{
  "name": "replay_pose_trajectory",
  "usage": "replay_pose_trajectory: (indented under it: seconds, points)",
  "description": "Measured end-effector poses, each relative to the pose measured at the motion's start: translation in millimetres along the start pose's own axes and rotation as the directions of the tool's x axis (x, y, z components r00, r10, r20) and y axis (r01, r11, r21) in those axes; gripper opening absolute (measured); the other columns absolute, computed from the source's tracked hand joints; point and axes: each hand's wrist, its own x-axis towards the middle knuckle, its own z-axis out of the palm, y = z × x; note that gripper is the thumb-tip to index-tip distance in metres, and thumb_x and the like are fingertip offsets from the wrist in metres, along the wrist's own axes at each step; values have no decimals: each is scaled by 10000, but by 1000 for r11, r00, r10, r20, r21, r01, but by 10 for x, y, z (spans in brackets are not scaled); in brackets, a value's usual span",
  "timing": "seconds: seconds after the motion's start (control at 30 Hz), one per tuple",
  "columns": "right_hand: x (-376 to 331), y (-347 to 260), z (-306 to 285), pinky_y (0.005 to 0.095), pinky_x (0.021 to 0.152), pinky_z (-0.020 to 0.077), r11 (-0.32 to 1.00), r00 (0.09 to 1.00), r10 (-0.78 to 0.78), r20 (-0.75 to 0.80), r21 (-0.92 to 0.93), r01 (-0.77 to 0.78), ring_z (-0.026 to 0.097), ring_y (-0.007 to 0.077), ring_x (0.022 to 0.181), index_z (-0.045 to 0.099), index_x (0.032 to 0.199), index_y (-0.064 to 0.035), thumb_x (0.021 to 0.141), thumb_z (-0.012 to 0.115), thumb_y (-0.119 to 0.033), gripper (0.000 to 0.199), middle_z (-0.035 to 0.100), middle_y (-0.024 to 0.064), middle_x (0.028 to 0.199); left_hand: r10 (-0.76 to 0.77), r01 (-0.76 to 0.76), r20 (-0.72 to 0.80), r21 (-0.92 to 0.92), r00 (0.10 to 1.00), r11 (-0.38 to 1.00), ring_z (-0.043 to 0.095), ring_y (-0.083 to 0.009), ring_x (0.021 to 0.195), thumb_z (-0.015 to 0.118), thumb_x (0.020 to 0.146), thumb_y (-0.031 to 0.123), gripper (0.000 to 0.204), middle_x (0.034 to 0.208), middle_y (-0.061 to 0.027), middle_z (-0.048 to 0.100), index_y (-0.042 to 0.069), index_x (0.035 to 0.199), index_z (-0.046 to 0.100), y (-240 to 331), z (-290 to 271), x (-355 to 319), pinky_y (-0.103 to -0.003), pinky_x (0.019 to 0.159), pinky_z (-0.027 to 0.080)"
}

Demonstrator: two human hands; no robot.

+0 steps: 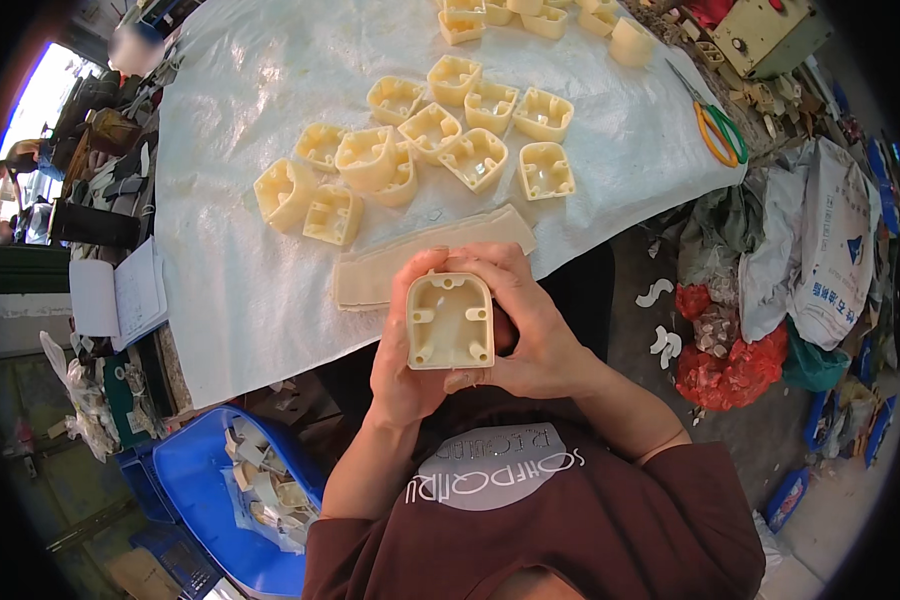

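Between my two hands I hold a cream plastic housing (pixel 452 325), a box with one rounded end. Its hollow side faces up, showing small screw posts along the inner walls. My left hand (pixel 402 345) is closed around its left side, and my right hand (pixel 525 320) grips the right side, with fingers over the far end. Just beyond my hands lies a flat beige strip (pixel 370 275) on the white sheet. Farther out, several similar cream housings (pixel 430 132) sit in a loose cluster, one stacked on another.
A white sheet (pixel 230 300) covers the table. Scissors (pixel 715 130) with orange and green handles lie at its right edge. A blue bin (pixel 195 470) of scraps stands at lower left, near an open notebook (pixel 120 298). Red bags (pixel 735 375) and white sacks (pixel 820 240) stand on the right.
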Motion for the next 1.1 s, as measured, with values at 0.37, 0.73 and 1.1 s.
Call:
replay_pose_trajectory:
  seconds: [0.37,0.73,1.1]
  points:
    - [7,-14,-22,438,934,326,998,996,-59,68,26,57,422,324,1092,444,1232,-17,639,788,-301,741,460,138,1189,-123,130,62,-139,991,982,586,-233,888,503,879,338,483,1100,-147,522,54,1255,399,81,-27,36,-353,691,530]
    - [-14,39,-106,331,748,450,937,985,42,168,337,-97,512,227,936,480,1207,-16,886,517,-419,516,434,134,1243,-99,88,49,181,994,980,601,-211,894,535,855,504,641,1077,-141,519,62,1279,344,82,53,42,-333,674,545]
    - [44,80,6,252,687,458,821,987,153,43,551,-151,544,115,821,579,924,-39,932,493,-184,168,586,49,992,-105,118,-97,140,990,983,551,-230,1004,493,845,547,715,1166,-117,489,74,1344,298,38,251,50,-357,788,509]
